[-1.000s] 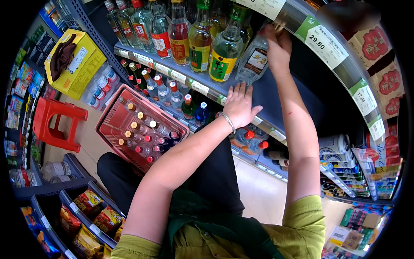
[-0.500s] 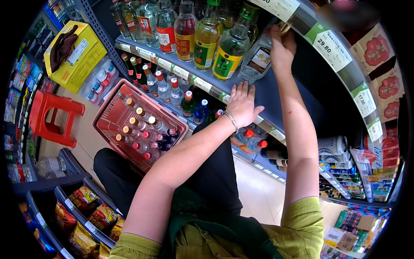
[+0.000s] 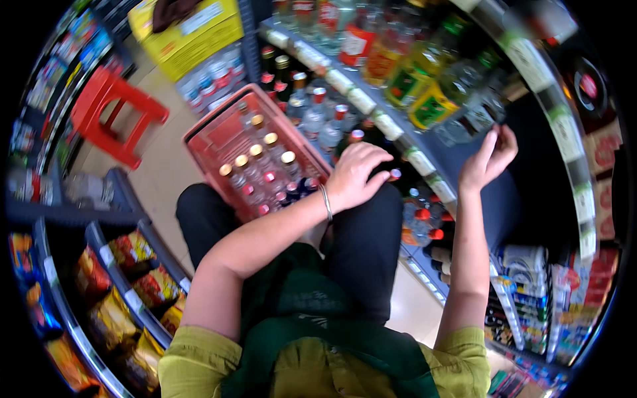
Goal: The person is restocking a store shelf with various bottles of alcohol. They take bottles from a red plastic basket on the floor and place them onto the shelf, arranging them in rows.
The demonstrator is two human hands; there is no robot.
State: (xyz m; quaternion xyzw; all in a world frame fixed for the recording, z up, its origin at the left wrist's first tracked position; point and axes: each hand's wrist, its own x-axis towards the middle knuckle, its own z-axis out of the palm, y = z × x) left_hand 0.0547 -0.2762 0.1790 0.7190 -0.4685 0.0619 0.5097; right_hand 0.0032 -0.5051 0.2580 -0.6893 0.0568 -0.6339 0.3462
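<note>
Clear glass bottle [image 3: 478,119] on upper shelf [image 3: 424,162], standing beside green-and-yellow labelled bottles [image 3: 431,106], blurred. Right hand [image 3: 488,156] raised just below and in front of it, fingers spread and curled, grip open, holding nothing, not touching bottle as far as visible. Left hand [image 3: 355,176] resting flat at shelf edge, grip open and empty, metal bangle [image 3: 326,202] on wrist. Below left hand, red plastic crate [image 3: 219,142] on floor, full of small capped bottles [image 3: 265,162]. More red-capped bottles [image 3: 318,116] on lower shelf level. Judged: clear bottle looks placed on shelf row, crate mostly full, so much stock left to go up. Further out: red stool [image 3: 109,113], yellow carton [image 3: 189,33], snack packets [image 3: 133,292] on left-side racks. Squatting in aisle, dark trousers, green top.
</note>
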